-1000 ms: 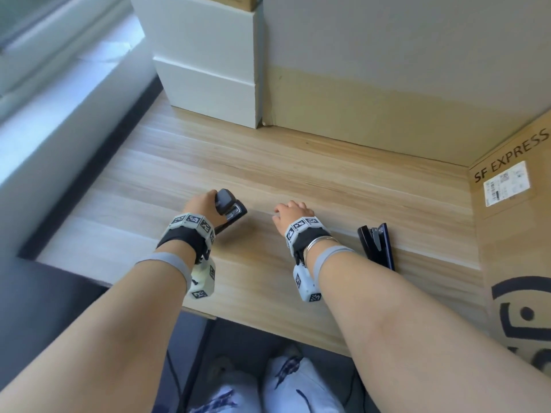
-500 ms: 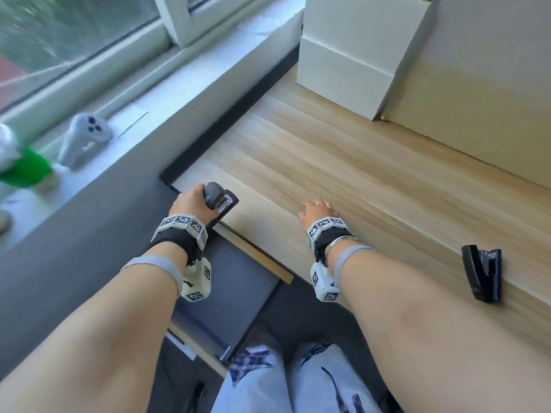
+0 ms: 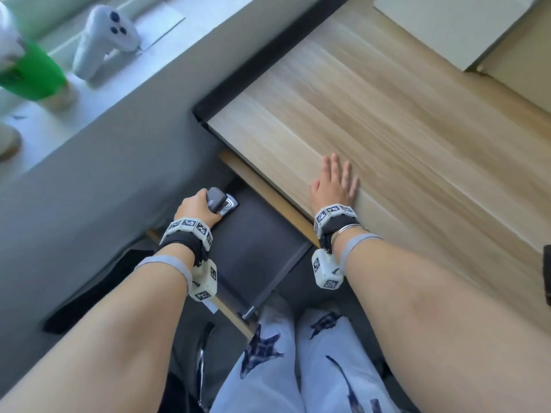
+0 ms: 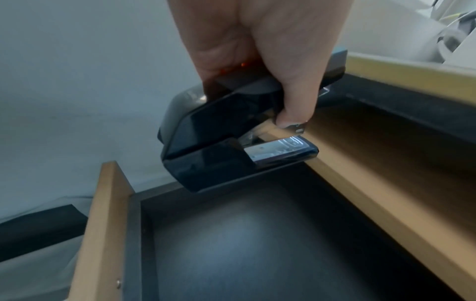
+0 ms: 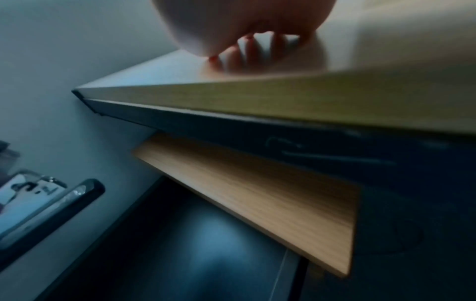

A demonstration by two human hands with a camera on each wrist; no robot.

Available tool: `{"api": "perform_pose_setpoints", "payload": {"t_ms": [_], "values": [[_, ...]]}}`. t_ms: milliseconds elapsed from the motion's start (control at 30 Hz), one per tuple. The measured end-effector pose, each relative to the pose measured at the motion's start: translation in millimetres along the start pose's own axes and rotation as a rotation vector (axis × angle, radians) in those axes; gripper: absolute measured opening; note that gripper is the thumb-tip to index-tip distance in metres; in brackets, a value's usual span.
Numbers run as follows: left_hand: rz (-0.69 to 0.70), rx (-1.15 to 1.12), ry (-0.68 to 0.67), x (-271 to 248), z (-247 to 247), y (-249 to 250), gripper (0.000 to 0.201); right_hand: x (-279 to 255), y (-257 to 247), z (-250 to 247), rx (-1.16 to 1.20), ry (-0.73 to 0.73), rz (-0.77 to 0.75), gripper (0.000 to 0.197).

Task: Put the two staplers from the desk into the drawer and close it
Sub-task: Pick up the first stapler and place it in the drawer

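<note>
My left hand [image 3: 208, 207] grips a dark stapler [image 3: 219, 200] from above and holds it low over the back left corner of the open drawer [image 3: 259, 257]. In the left wrist view the thumb [image 4: 292, 85] curls down the stapler's [image 4: 213, 146] side, and the stapler hangs just above the drawer's dark bottom [image 4: 257, 244]. My right hand [image 3: 336, 181] lies flat with straight fingers on the wooden desk [image 3: 402, 123] at its front edge. The right wrist view shows those fingers [image 5: 248, 52] on the desktop. Only a dark sliver of the second stapler [image 3: 547, 274] shows at the right edge, on the desk.
A grey sill runs along the left, with a white game controller [image 3: 103, 40] and a green cup [image 3: 31, 74] on it. White boxes [image 3: 465, 28] stand at the desk's far end. My knees [image 3: 298, 362] are below the drawer's front.
My left hand has carried the stapler off the desk, leftward and down over the open drawer. My right hand's fingers have straightened flat on the desk edge. The head view swung left.
</note>
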State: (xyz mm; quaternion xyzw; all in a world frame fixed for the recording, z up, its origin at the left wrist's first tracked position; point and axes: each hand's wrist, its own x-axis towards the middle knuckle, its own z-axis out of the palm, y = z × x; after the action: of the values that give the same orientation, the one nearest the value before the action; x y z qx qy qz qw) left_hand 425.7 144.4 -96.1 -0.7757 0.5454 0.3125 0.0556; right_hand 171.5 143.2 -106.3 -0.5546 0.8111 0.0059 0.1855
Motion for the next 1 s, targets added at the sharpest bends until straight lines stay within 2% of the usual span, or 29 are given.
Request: {"api": "perform_pose_setpoints", "payload": {"t_ms": [133,300,466,800,1000], "values": [[-0.007,-0.011,-0.044,30.2,23.8,-5.4,0.038,-0.4,0.4,11.5,-0.066,0.086,-0.013,0.06],[-0.011,0.014,-0.1,66.4,48.6,-8.0,0.032,0.1,-0.7,21.4,-0.067,0.203,-0.006,0.062],[-0.029,0.061,-0.127,95.5,75.5,-6.8,0.036,1.3,-1.1,26.3,-0.097,0.315,-0.005,0.064],[-0.136,-0.003,-0.168,122.2,121.1,-12.2,0.042,2.9,-0.1,28.6,-0.123,0.365,-0.03,0.065],[-0.121,0.0,-0.15,126.5,133.7,-13.6,0.043,4.3,1.2,27.5,-0.139,0.384,-0.034,0.066]]}}
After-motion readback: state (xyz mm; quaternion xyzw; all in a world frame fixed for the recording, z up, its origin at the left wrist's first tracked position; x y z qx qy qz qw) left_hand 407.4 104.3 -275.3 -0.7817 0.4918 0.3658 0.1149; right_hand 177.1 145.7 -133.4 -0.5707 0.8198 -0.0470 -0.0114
